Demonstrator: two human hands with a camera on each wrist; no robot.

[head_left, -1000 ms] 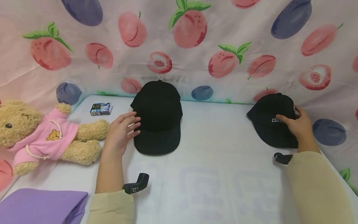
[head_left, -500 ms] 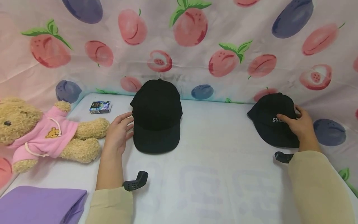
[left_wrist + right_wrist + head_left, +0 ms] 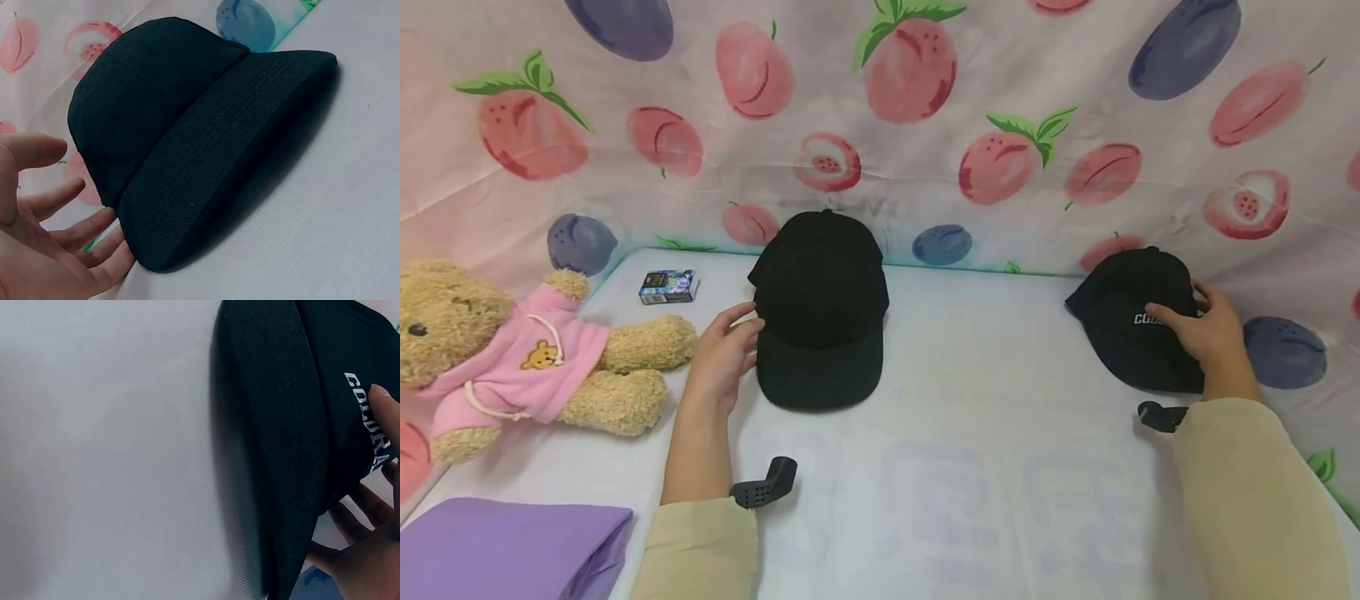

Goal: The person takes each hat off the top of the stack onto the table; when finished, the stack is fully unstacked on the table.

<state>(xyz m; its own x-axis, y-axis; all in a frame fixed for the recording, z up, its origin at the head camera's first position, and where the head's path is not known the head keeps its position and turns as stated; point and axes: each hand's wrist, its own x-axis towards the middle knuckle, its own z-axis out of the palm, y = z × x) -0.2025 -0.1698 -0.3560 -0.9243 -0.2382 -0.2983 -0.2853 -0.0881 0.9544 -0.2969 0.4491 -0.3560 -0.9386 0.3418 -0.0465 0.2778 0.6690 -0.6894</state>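
Note:
A plain black baseball cap (image 3: 822,308) sits brim forward at the back middle of the table. Beside its left edge is my left hand (image 3: 718,362), fingers loosely spread. The left wrist view shows some of these fingertips (image 3: 106,217) right at the side of the cap, below the crown, with the thumb apart. At the far right sits a second black cap with white lettering (image 3: 1123,333). My right hand (image 3: 1213,337) grips that cap's right side, thumb (image 3: 384,412) pressed over the lettering and the other fingers behind the edge, partly hidden.
A teddy bear in a pink hoodie (image 3: 535,358) lies at the left. Behind its feet is a small patterned box (image 3: 668,287), and a folded purple cloth (image 3: 512,546) lies front left. Fruit-print fabric (image 3: 910,158) hangs behind the white-covered table (image 3: 970,500).
My left hand's fingers have drawn back from over the plain cap's front to its left edge. The lettered cap and my right hand have shifted very slightly to the right.

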